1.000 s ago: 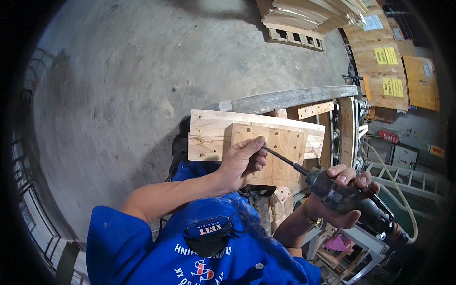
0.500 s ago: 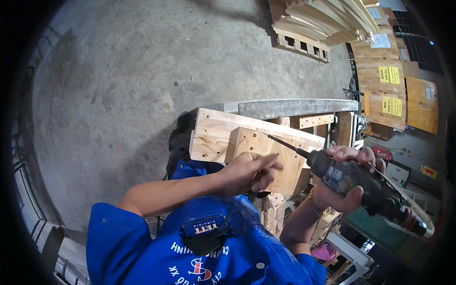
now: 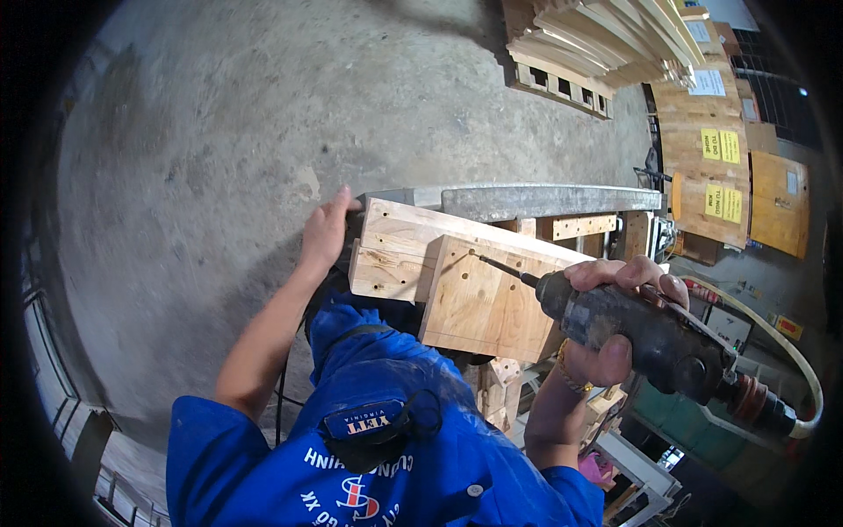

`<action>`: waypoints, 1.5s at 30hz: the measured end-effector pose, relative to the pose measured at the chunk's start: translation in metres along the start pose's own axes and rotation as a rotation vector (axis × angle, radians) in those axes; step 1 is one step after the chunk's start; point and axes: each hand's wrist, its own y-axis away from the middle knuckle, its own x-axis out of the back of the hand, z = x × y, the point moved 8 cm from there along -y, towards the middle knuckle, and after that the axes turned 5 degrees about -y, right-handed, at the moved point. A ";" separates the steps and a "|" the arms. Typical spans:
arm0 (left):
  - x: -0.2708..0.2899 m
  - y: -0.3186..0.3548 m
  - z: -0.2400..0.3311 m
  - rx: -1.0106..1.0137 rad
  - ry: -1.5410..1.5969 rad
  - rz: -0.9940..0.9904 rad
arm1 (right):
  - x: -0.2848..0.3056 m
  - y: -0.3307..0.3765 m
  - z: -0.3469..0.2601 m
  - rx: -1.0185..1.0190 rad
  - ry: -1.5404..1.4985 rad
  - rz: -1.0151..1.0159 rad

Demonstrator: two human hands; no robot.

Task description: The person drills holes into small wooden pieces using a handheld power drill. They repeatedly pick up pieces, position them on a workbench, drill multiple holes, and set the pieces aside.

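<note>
Power tool [image 3: 654, 332], black: at 3 o'clock of drilled wooden block [image 3: 479, 312]; right hand [image 3: 599, 362] wrapped round body. Slim bit [image 3: 507, 267]: points 10 o'clock, tip by block's 11 o'clock edge; contact unclear. Handling: probably heavy, rigid, casing smoothish; best held round thick body, clear of bit and pale hose [image 3: 818, 386]. Left hand [image 3: 327, 235]: block's 10 o'clock, just beside longer board [image 3: 395, 237]; grasp cannot be told.

Grey floor [image 3: 219, 132], wooden cabinets [image 3: 778, 215]
</note>
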 end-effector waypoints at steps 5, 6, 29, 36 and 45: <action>-0.021 0.000 -0.025 0.007 0.020 -0.130 | -0.001 -0.002 0.009 0.013 0.003 -0.020; -0.020 0.003 -0.019 -0.003 -0.032 -0.127 | 0.000 -0.002 0.012 0.012 0.007 -0.014; -0.016 0.024 0.018 -0.070 -0.119 -0.107 | -0.007 0.002 0.036 -0.069 0.043 -0.077; -0.015 0.026 0.024 -0.087 -0.093 -0.077 | -0.002 0.004 0.040 -0.051 0.011 -0.134; -0.013 0.026 0.030 -0.155 -0.193 -0.012 | 0.002 0.007 0.040 0.011 0.029 -0.150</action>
